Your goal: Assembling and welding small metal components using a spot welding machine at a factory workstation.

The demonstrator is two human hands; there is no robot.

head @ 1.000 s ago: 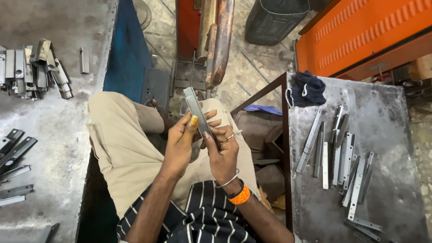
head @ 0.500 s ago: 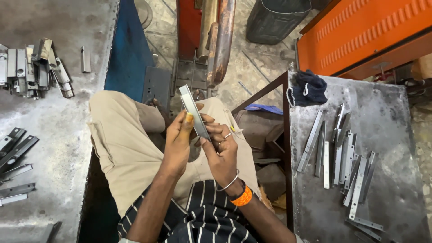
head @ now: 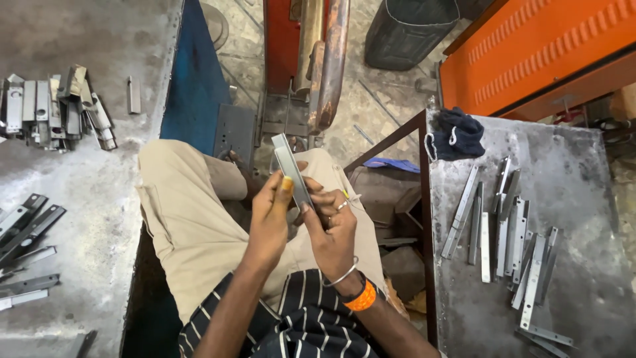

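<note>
Over my lap, both hands hold one long grey metal strip (head: 289, 166) that points up and away from me. My left hand (head: 271, 219) grips its lower part from the left, thumb pressed on the strip's face. My right hand (head: 331, 229) clasps the strip's bottom end from the right; it wears a ring, a silver bangle and an orange wristband. I sit in beige trousers and a striped dark shirt.
A grey metal table (head: 583, 199) at my right carries several loose metal strips (head: 510, 232) and a dark cloth (head: 457, 132). The worktop (head: 86, 166) at my left holds stacked metal pieces (head: 53, 106) and dark strips (head: 26, 225). Ahead stand a red machine (head: 308, 59) and an orange cabinet (head: 530, 46).
The strip and both hands have risen slightly and shifted a little left; the grip on the strip looks the same.
</note>
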